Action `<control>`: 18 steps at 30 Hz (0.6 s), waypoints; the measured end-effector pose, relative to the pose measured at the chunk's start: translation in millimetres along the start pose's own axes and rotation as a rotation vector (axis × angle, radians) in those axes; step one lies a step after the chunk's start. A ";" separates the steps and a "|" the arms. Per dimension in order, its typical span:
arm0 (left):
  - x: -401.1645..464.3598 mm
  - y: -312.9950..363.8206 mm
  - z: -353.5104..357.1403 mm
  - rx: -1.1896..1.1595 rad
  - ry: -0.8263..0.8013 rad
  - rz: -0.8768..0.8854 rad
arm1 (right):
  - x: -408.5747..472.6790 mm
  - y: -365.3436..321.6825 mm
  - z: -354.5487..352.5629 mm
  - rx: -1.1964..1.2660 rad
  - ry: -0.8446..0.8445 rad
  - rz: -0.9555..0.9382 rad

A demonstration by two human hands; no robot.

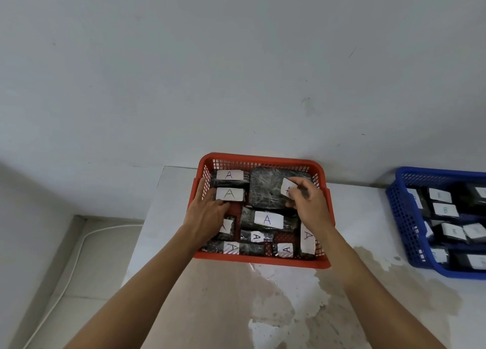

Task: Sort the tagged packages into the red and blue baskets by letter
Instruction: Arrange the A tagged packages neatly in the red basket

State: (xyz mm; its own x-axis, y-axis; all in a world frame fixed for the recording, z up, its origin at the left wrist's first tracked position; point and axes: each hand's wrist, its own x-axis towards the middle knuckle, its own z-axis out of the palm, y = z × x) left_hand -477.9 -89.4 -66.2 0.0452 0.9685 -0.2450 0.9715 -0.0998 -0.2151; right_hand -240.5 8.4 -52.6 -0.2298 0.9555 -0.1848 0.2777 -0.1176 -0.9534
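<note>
A red basket [260,159] sits on the table against the wall, filled with several black wrapped packages bearing white tags marked A. Both my hands are inside it. My left hand [207,212] lies over the left side, fingers curled against a small package tagged A [230,194]. My right hand [307,200] pinches the white tag [286,189] of a large square black package [265,188] at the basket's back right. A blue basket [399,217] at the right edge holds several black packages with tags marked B.
The white table [263,296] has a worn, stained top in front of the red basket. A grey wall rises behind. At the left, the floor lies below the table edge, with a white cable [79,248] running along it.
</note>
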 end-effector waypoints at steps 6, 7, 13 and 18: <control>-5.5 27.4 5.8 -0.220 0.065 -0.031 | -8.9 -2.2 -33.2 0.019 0.066 -0.045; -6.0 33.3 7.1 -0.233 0.057 -0.073 | -12.4 -2.0 -38.4 0.010 0.078 -0.061; 4.0 54.0 10.0 -0.281 0.025 -0.291 | -25.7 5.8 -54.5 -0.048 0.115 -0.066; 10.1 73.7 7.2 -0.270 -0.017 -0.377 | -26.7 8.2 -52.3 -0.032 0.094 -0.073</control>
State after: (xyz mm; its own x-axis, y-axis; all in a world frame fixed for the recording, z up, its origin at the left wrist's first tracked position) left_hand -407.6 -88.7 -91.3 -0.3243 0.9217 -0.2130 0.9454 0.3236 -0.0391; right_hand -183.3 -4.0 -43.0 -0.1628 0.9825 -0.0903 0.2930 -0.0393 -0.9553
